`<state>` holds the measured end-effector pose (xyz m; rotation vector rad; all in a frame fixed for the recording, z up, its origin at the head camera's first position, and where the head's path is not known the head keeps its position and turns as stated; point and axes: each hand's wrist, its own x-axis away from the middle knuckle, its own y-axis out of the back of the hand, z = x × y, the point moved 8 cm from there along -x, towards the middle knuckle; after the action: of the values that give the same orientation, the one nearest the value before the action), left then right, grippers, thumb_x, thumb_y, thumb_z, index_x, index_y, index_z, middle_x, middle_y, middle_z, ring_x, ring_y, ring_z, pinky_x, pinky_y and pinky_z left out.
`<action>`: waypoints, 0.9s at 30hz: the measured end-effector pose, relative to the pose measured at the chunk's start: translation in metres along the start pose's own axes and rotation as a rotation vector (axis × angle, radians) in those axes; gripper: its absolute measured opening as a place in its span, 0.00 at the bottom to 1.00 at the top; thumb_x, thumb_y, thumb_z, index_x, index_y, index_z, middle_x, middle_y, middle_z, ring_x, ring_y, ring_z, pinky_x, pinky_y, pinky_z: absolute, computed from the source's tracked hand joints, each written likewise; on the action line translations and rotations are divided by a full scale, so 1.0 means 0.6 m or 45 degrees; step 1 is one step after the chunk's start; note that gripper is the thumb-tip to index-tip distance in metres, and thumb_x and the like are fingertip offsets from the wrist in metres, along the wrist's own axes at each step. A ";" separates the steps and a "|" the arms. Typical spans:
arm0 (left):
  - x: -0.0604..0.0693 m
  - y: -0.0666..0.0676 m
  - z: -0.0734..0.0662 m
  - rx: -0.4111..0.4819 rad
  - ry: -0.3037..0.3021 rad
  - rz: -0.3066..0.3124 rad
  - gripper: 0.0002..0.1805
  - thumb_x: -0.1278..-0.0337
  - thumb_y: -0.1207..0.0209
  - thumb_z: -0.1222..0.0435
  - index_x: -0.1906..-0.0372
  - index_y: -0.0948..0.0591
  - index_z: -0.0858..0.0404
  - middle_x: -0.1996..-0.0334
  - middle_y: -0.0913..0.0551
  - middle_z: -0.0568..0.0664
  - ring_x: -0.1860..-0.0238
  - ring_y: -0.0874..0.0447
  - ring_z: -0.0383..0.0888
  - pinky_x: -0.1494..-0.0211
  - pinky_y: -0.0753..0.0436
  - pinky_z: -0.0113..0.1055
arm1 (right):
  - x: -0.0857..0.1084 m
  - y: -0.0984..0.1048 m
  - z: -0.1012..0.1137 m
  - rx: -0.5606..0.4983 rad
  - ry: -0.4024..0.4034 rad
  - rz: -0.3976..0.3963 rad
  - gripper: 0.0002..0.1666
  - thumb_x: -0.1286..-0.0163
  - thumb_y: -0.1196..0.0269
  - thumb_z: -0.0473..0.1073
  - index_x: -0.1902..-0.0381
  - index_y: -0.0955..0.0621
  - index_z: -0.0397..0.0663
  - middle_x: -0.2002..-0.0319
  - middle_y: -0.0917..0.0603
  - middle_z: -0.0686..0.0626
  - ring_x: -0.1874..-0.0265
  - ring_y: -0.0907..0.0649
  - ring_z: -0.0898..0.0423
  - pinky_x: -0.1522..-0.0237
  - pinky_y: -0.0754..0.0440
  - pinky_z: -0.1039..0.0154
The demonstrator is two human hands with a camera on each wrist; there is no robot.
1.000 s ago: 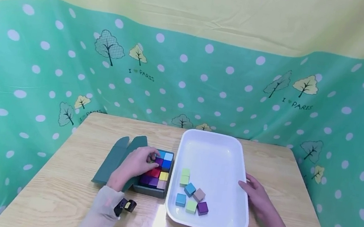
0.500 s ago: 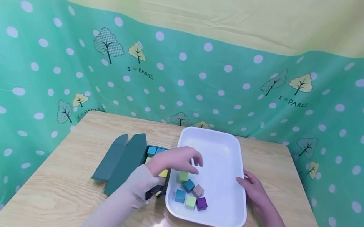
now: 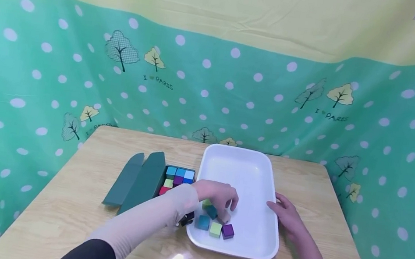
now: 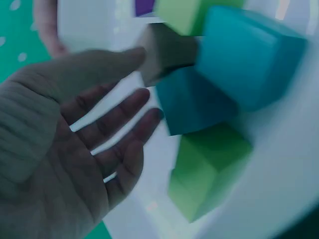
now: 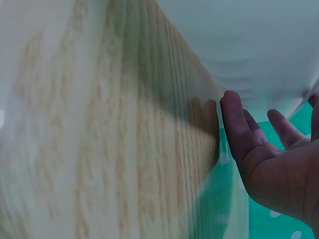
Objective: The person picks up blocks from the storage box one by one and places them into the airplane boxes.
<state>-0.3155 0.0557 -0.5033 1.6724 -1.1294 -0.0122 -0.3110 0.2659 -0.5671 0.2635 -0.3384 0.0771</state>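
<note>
My left hand (image 3: 218, 195) reaches over the white tray (image 3: 254, 180). Its thumb and forefinger pinch a beige wooden cube (image 4: 172, 47); the forefinger's tip is hidden behind the thumb in the left wrist view. The other fingers are spread loosely. Close around the cube lie two blue cubes (image 4: 249, 55), light green cubes (image 4: 209, 169) and a dark purple cube (image 3: 227, 231). My right hand (image 3: 289, 217) holds the tray's right rim, thumb over the edge, fingers against the outer wall.
Left of the tray stands a dark green box (image 3: 148, 178) with its lid folded out leftward. Several coloured cubes (image 3: 179, 173) sit inside it, partly covered by my left forearm. The wooden table (image 3: 74, 199) meets a green dotted curtain (image 3: 180, 99) behind.
My left hand has moved rightward from the cubes in the box, across the tray's left rim, and down to the beige cube. The right hand stays at the tray rim.
</note>
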 end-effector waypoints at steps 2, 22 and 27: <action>0.001 -0.009 0.003 0.001 0.006 0.022 0.15 0.54 0.27 0.63 0.62 0.20 0.50 0.65 0.23 0.42 0.65 0.24 0.41 0.63 0.23 0.36 | -0.001 -0.004 0.002 -0.005 0.012 0.011 0.41 0.31 0.39 0.55 0.28 0.39 0.45 0.42 0.25 0.33 0.51 0.19 0.45 0.54 0.20 0.55; -0.026 0.005 0.000 -0.152 -0.022 -0.063 0.12 0.56 0.26 0.60 0.69 0.20 0.48 0.71 0.21 0.39 0.70 0.24 0.39 0.67 0.24 0.34 | 0.000 0.006 -0.003 0.015 -0.022 -0.027 0.46 0.33 0.38 0.59 0.26 0.41 0.44 0.38 0.29 0.31 0.45 0.21 0.41 0.50 0.21 0.53; -0.027 0.011 -0.005 -0.133 0.021 -0.034 0.11 0.56 0.27 0.61 0.70 0.20 0.50 0.71 0.20 0.40 0.69 0.23 0.39 0.65 0.24 0.34 | -0.001 0.000 -0.004 -0.002 -0.047 -0.008 0.46 0.33 0.37 0.59 0.26 0.42 0.45 0.37 0.29 0.31 0.44 0.22 0.41 0.49 0.22 0.52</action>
<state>-0.3272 0.0691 -0.5051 1.5922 -1.0762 -0.0730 -0.3110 0.2667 -0.5693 0.2646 -0.3743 0.0659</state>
